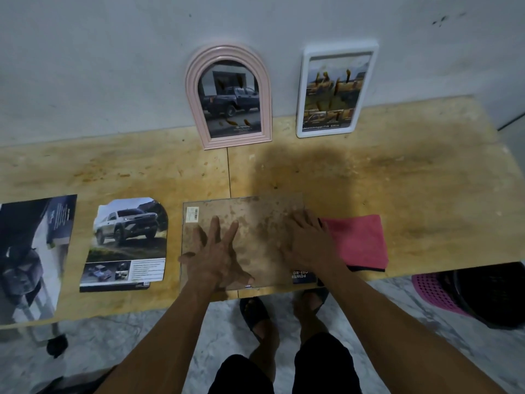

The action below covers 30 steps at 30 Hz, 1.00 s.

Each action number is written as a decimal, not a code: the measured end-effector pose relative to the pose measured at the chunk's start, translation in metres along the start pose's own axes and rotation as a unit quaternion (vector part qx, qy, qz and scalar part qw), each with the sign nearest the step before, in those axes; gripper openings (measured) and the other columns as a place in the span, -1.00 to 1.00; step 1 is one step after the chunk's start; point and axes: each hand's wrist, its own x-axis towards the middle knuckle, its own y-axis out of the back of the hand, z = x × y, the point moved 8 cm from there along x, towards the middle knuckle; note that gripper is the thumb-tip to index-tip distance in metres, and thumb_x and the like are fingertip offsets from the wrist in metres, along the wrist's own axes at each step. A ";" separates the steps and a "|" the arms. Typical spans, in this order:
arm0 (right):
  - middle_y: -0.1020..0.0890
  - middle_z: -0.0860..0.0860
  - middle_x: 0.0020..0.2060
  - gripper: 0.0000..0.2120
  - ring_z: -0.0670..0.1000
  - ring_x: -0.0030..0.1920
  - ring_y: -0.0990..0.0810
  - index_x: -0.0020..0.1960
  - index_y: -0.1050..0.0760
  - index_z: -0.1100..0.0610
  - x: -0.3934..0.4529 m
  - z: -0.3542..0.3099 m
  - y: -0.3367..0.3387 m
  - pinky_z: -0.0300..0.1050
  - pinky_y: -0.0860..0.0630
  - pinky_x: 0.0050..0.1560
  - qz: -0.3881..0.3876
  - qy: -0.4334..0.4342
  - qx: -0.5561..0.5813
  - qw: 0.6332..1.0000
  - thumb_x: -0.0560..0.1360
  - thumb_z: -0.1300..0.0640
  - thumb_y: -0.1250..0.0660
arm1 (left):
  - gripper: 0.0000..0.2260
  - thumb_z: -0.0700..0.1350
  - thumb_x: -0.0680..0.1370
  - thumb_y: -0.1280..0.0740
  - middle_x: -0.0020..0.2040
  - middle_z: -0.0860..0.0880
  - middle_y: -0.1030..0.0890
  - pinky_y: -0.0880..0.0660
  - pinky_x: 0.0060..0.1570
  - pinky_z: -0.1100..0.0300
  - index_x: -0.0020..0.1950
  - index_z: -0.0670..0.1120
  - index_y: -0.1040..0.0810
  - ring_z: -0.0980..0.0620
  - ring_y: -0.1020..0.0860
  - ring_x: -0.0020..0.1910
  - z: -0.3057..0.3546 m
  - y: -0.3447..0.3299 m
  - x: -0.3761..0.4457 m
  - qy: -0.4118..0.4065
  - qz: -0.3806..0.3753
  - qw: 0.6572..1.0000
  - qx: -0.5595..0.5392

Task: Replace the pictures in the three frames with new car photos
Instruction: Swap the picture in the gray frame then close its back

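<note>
Brown rectangular frame backing board (pixel 250 240), lower centre, looks thin and stiff; left hand (pixel 216 257) and right hand (pixel 306 245) press it with splayed fingers, best lifted by its edges.

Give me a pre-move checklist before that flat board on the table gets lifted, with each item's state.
1. Left hand flat on the backing board: ok.
2. Right hand flat on the board's right part: ok.
3. Printed sheet stays aligned under the board: cannot tell, only a corner shows.
4. Board fully on the table: not ok, its near edge reaches the table edge.
5. Pink cloth off the board: cannot tell.
</note>
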 end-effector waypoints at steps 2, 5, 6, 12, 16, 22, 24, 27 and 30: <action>-0.10 -0.04 0.56 -0.32 0.10 0.57 0.05 0.54 -0.09 -0.05 0.001 -0.001 0.004 0.33 -0.08 0.46 -0.012 0.009 -0.010 1.000 0.50 -0.23 -0.19 | 0.28 0.43 0.10 -0.55 0.58 0.15 0.38 -0.11 0.23 -0.66 0.55 0.36 0.28 -0.23 0.34 0.57 0.000 0.004 -0.001 0.000 -0.007 1.000 -0.006; -0.13 0.04 0.55 -0.29 0.16 0.54 -0.04 0.51 -0.17 0.03 -0.005 0.002 0.005 0.25 -0.16 0.46 -0.022 0.011 0.017 1.000 0.45 -0.17 -0.29 | 0.27 0.43 0.08 -0.55 0.59 0.16 0.32 -0.09 0.22 -0.65 0.57 0.32 0.19 -0.18 0.31 0.58 -0.007 0.005 -0.003 0.003 0.005 0.999 -0.038; -0.19 0.08 0.52 -0.33 0.18 0.51 -0.12 0.47 -0.25 0.06 -0.009 0.004 0.006 0.18 -0.21 0.45 -0.009 0.001 0.052 0.999 0.43 -0.13 -0.31 | 0.25 0.43 0.08 -0.55 0.60 0.13 0.26 -0.13 0.25 -0.63 0.58 0.28 0.14 -0.18 0.27 0.58 -0.016 0.006 -0.004 0.015 0.030 0.997 -0.063; -0.32 0.11 0.46 -0.55 0.20 0.43 -0.26 0.45 -0.36 0.09 -0.051 0.036 0.007 0.12 -0.37 0.33 0.141 -0.065 0.156 0.975 0.59 0.01 -0.24 | 0.16 0.42 0.12 -0.55 0.55 -0.10 -0.06 -0.22 0.39 -0.15 0.57 0.05 -0.12 -0.25 -0.12 0.48 -0.067 -0.005 -0.018 0.031 0.140 0.983 -0.119; -0.39 0.14 0.41 -0.61 0.19 0.38 -0.28 0.42 -0.43 0.08 -0.057 0.047 -0.001 0.16 -0.44 0.28 0.124 -0.099 0.119 0.980 0.62 0.01 -0.22 | 0.09 0.39 0.16 -0.56 0.51 -0.08 -0.09 -0.34 0.28 -0.14 0.54 0.04 -0.14 -0.26 -0.19 0.43 -0.060 -0.005 -0.024 0.021 0.161 0.979 -0.126; -0.37 0.15 0.41 -0.40 0.21 0.21 -0.48 0.51 -0.23 0.20 -0.048 0.027 -0.010 0.19 -0.51 0.19 0.099 -0.118 0.199 0.968 0.49 0.14 -0.25 | -0.07 0.25 0.24 -0.61 0.29 -0.26 -0.37 -0.43 0.19 -0.14 0.39 -0.14 -0.24 -0.33 -0.40 0.25 -0.083 -0.009 -0.029 0.119 0.147 0.958 -0.218; -0.41 0.09 0.37 -0.43 0.15 0.20 -0.49 0.45 -0.30 0.14 -0.044 0.027 -0.015 0.17 -0.52 0.21 0.087 -0.155 0.273 0.945 0.45 0.09 -0.25 | -0.15 0.24 0.28 -0.59 0.24 -0.26 -0.46 -0.43 0.17 -0.09 0.34 -0.17 -0.29 -0.29 -0.43 0.24 -0.083 -0.008 -0.030 0.131 0.134 0.956 -0.223; -0.58 -0.02 0.11 -0.66 0.09 0.12 -0.58 0.22 -0.46 0.08 -0.047 0.022 -0.002 0.08 -0.59 0.08 0.094 -0.169 0.376 0.906 0.45 0.13 -0.30 | -0.14 0.22 0.28 -0.59 0.28 -0.21 -0.51 -0.44 0.25 -0.07 0.40 -0.16 -0.31 -0.25 -0.43 0.31 -0.089 -0.005 -0.030 0.135 0.142 0.941 -0.275; -0.61 -0.01 0.02 -0.69 0.06 0.03 -0.62 0.20 -0.48 0.05 -0.052 0.021 0.024 0.00 -0.61 -0.01 0.110 -0.141 0.406 0.896 0.47 0.17 -0.38 | -0.09 0.16 0.25 -0.63 0.34 -0.08 -0.52 -0.47 0.29 -0.05 0.47 -0.11 -0.33 -0.14 -0.48 0.33 -0.096 0.007 -0.040 0.101 0.168 0.890 -0.412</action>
